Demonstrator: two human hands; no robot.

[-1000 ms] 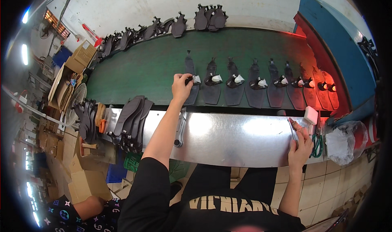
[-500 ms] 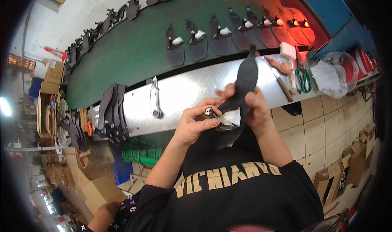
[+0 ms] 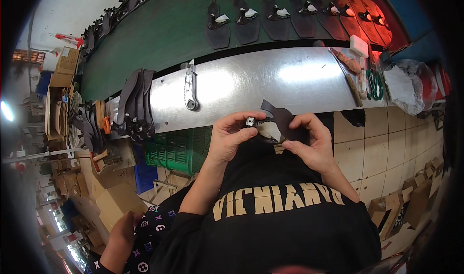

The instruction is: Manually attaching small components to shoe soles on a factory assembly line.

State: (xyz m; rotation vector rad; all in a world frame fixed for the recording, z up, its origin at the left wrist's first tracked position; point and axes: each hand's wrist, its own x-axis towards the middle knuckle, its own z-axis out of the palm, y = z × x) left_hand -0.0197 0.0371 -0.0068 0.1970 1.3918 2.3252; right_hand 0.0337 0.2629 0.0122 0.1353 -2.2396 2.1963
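Both my hands hold a dark grey sole-shaped piece (image 3: 281, 117) above my lap, at the near edge of the metal table. It is seen almost on edge and looks bent, with white material (image 3: 269, 130) showing beneath. The fingers and thumb of my left hand (image 3: 231, 135) pinch a small black-and-silver fitting (image 3: 251, 122) at its left side. My right hand (image 3: 313, 141) is closed on the piece's right part, thumb below and fingers above. On the green conveyor belt (image 3: 159, 42) lie several similar dark sole-shaped pieces (image 3: 247, 28) with black straps and white stuffing.
A utility knife (image 3: 191, 88) lies on the metal table (image 3: 232, 93). At its left end more dark pieces (image 3: 137, 100) are stacked. Tools, a green cord (image 3: 375, 84) and a plastic bag (image 3: 408, 88) sit at the right. Below stands a green crate (image 3: 171, 155); another person's arm (image 3: 121, 240) is at lower left.
The sole-shaped piece has turned from a raised, lengthwise position to a bent, edge-on one, lower in my hands. My right hand has changed its grip. The belt pieces appear farther right.
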